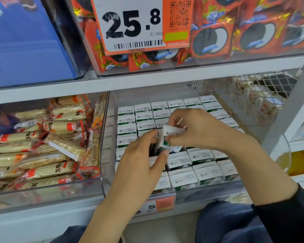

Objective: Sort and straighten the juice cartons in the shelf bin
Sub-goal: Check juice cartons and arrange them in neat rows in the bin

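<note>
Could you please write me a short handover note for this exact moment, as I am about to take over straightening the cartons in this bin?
Left hand: fingers curled on the lower part of a lifted carton over the middle of the clear bin.
Right hand: pinches the top of the same carton, which is tilted, not seated.
Done: the rows of cartons at the back stand upright and lined up; the front rows look tidy too.
Left: there is a dark gap in the middle, under the hands; seat the held carton upright there, most likely, then check the cartons that the hands hide.
</note>
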Motion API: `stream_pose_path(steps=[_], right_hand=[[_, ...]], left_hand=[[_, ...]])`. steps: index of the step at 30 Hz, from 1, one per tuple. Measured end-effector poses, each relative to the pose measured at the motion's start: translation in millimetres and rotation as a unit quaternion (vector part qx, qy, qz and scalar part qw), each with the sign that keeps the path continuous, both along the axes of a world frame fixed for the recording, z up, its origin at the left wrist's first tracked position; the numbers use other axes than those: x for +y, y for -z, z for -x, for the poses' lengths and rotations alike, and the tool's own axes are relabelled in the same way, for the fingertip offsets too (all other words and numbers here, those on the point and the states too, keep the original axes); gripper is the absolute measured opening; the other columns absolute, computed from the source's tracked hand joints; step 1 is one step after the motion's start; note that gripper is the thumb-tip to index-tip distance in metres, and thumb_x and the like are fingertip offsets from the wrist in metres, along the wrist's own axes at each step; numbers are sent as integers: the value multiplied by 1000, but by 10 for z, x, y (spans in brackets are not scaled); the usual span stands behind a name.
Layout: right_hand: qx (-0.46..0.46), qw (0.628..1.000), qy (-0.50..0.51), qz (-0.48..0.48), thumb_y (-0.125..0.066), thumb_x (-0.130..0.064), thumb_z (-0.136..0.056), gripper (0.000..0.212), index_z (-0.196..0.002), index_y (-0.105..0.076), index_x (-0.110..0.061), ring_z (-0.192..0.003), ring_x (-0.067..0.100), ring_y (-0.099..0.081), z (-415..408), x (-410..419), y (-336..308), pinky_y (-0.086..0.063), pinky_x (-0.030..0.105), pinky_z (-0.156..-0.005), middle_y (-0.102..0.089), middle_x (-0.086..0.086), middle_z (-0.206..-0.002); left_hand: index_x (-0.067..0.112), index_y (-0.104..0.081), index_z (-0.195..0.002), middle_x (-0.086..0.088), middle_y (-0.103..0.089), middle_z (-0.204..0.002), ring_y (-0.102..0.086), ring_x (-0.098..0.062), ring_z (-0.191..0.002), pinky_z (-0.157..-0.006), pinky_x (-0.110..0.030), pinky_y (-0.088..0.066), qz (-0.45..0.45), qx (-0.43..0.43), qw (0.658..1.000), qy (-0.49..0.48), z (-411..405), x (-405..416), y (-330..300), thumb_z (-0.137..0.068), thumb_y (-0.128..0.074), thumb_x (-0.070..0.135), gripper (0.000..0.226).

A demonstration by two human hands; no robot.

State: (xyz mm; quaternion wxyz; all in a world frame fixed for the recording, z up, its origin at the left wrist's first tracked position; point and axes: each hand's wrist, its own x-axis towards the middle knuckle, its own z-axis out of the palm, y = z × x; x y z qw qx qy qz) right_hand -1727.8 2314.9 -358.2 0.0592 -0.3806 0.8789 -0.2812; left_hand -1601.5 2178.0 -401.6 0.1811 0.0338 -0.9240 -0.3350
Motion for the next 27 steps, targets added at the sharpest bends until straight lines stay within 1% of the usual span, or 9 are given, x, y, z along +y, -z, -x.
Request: stream_pose_path(steps=[2, 5, 8, 11, 14, 17, 19, 22, 27], right_hand=[[-57, 992, 33, 107, -65, -50, -58, 28, -79, -57, -35, -67, 0, -61, -21, 39, -49, -50, 22, -56, -64, -19, -74], [-137, 949, 83, 270, -73, -33, -73, 19, -85, -60, -25, -56, 0, -60, -47, 58, -75, -47, 15, -50, -65, -14, -65], [-227, 898, 123, 357, -66, -19, -86, 8, -91, -60, -17, -59, 7, -65, -112, 129, -96, -52, 20, -52, -66, -7, -62], [-295, 859, 137, 395, -63, -20, -85, 6, -89, -61, -17, -67, 8, -68, -220, 261, -71, -54, 20, -57, -68, -7, -71], [-330, 834, 153, 414, -63, -23, -86, 4, -89, -65, -20, -72, 9, -68, -301, 358, -3, -54, 20, -62, -68, -6, -78], [-344, 828, 169, 408, -62, -23, -89, 9, -84, -68, -28, -67, 7, -62, -324, 356, 44, -56, 24, -67, -65, -9, -77], [-350, 831, 166, 399, -64, -29, -86, 6, -89, -70, -30, -79, 14, -65, -339, 338, 44, -57, 28, -73, -66, 0, -91], [-375, 819, 142, 410, -69, -42, -70, 31, -97, -70, -28, -92, 23, -67, -366, 316, 16, -56, 26, -75, -69, 7, -104], [-386, 810, 125, 423, -68, -32, -75, 34, -108, -66, -22, -90, 23, -63, -405, 282, 14, -56, 29, -81, -66, 10, -107]], left_hand=[[32, -43, -137, 23, -51, -121, -46, 5, -113, -86, 2, -30, -61, -3, 998, -7, 14, 17, -26, -85, -50, 53, 56], [32, -43, -137, 19, -52, -128, -50, 3, -116, -93, -13, -40, -162, -17, 987, -4, 49, 65, -67, -77, -52, 61, 68], [31, -51, -127, 16, -62, -119, -62, 5, -102, -83, -13, -50, -337, -6, 942, 9, 83, 96, -148, -70, -63, 49, 61], [22, -61, -117, 4, -72, -109, -69, -6, -94, -82, -23, -56, -444, -19, 895, 37, 104, 80, -192, -68, -69, 35, 51], [22, -64, -112, 6, -73, -101, -69, -4, -88, -73, -18, -55, -464, -8, 885, 27, 129, 82, -197, -68, -74, 26, 46], [27, -62, -112, 9, -73, -101, -68, -6, -92, -77, -22, -55, -441, 20, 897, -1, 157, 80, -180, -73, -77, 13, 43], [31, -61, -108, 13, -72, -102, -67, -4, -94, -78, -21, -54, -424, 46, 905, -7, 164, 66, -171, -73, -77, 8, 45], [33, -61, -101, 20, -71, -98, -65, 3, -92, -71, -10, -50, -408, 74, 910, -1, 153, 31, -187, -71, -78, 3, 47], [27, -61, -104, 10, -72, -102, -65, -5, -99, -77, -14, -51, -391, 88, 916, 15, 133, -6, -133, -70, -78, -2, 48]])
